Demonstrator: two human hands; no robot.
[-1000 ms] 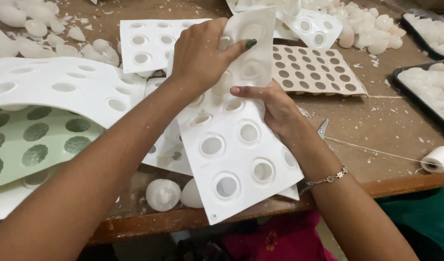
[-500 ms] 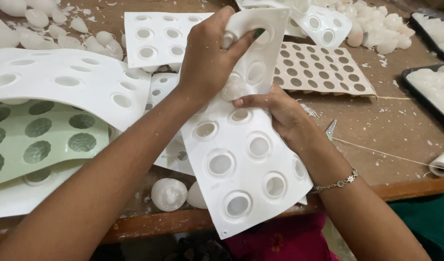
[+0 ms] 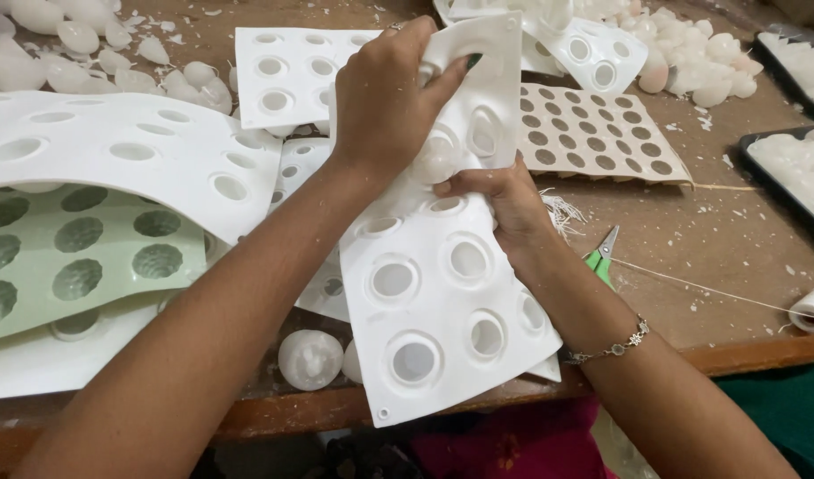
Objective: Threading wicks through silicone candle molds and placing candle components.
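Bending the white flexible mould sheet (image 3: 442, 293) back on itself is what frees a piece cleanly, and both hands are set for that. The sheet hangs out over the near edge of the counter (image 3: 744, 239), its lower corner past the wood, its upper end curled up between the hands. The right hand (image 3: 504, 208) has its grip under the fold, fingertips pressing the back of one cavity where a pale rounded casting (image 3: 435, 160) bulges out. The left hand (image 3: 385, 98) is clenched on the folded top edge, thumb over the front, holding the bend tight.

To do this well, I would judge that the push should come from behind the cavity while the left hand keeps the fold sharp, so the wall peels away from the casting instead of squeezing it. It looks nearly out, though the fingers hide its far side.

One loose white half-sphere (image 3: 310, 358) lies by the near edge beneath the sheet. Towards the left edge sit a green mould (image 3: 79, 257) and a larger white sheet (image 3: 132, 155); green-handled scissors (image 3: 602, 259) lie just right of the wrist. Farther back rest a tan perforated board (image 3: 593, 133) and heaps of white castings (image 3: 691, 62).
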